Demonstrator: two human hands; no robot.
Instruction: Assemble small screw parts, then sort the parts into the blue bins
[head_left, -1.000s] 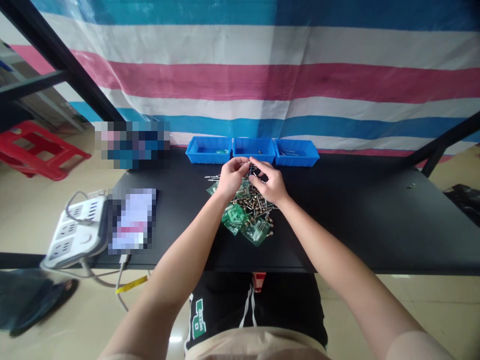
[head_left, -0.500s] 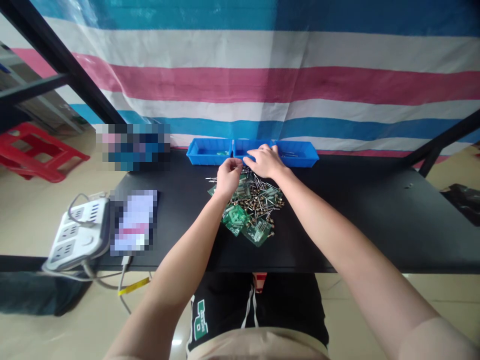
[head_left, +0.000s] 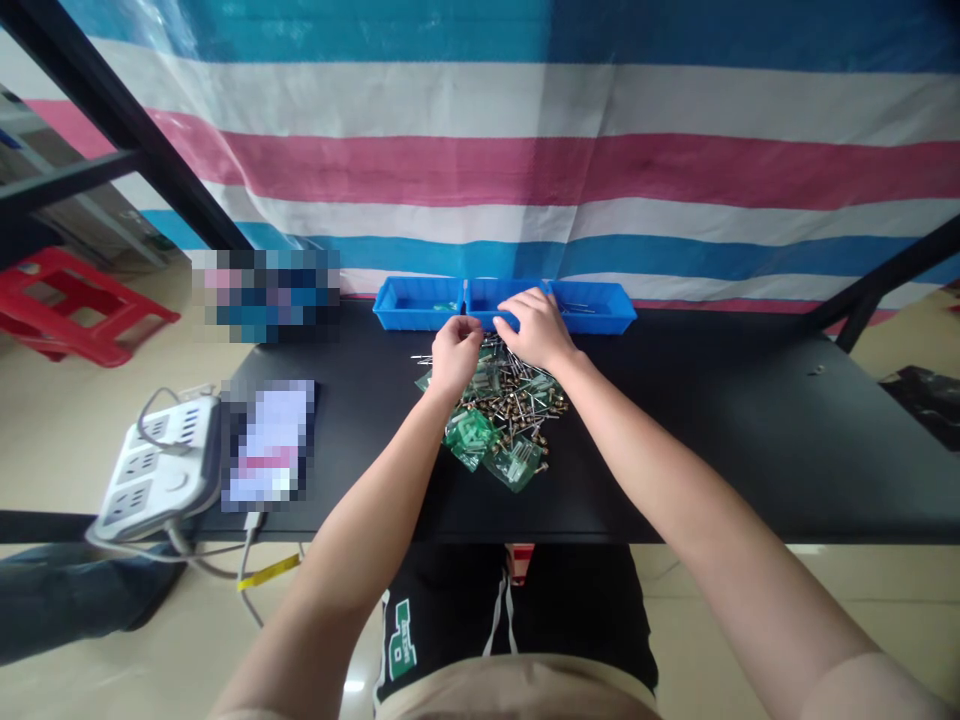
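My left hand is closed in a pinch at the far edge of the pile, just in front of the blue bins; whatever lies between its fingertips is too small to make out. Over the front rim of the middle blue bin reaches my right hand, its thumb apart from its loosely bent fingers and nothing visible in it. Beneath both hands spreads a pile of thin metal rods with brass-coloured ends. Among them lie small green bags with pale pieces inside.
The left blue bin holds a few green bits, and the right blue bin holds thin rods. A white power strip with cables and a blurred phone-like object lie at the left. A striped sheet hangs behind the table.
My right hand has shifted slightly right and towards me. My left hand stays almost in place, still pinched. The dark shape on the floor at lower left has changed outline.
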